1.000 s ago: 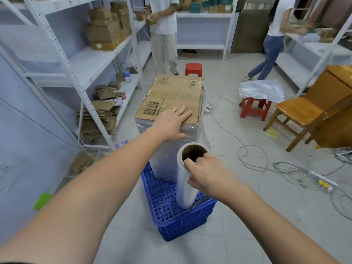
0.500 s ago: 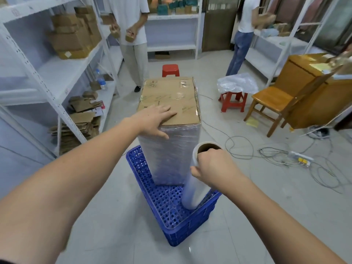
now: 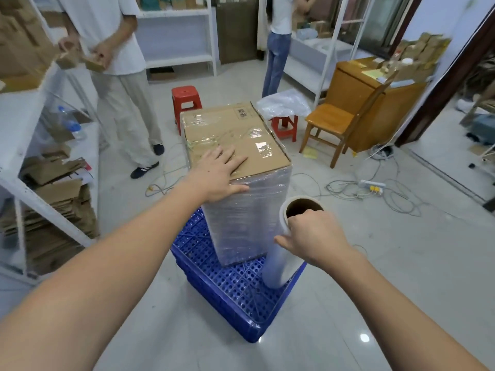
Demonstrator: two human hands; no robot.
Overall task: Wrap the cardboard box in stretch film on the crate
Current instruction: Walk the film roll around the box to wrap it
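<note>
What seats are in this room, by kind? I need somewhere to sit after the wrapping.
Red plastic stools: 2, one bare, one under a crumpled plastic sheet.
Wooden chairs: 1.
Total: 3 seats in view, all beyond the wrapped cardboard box.
</note>
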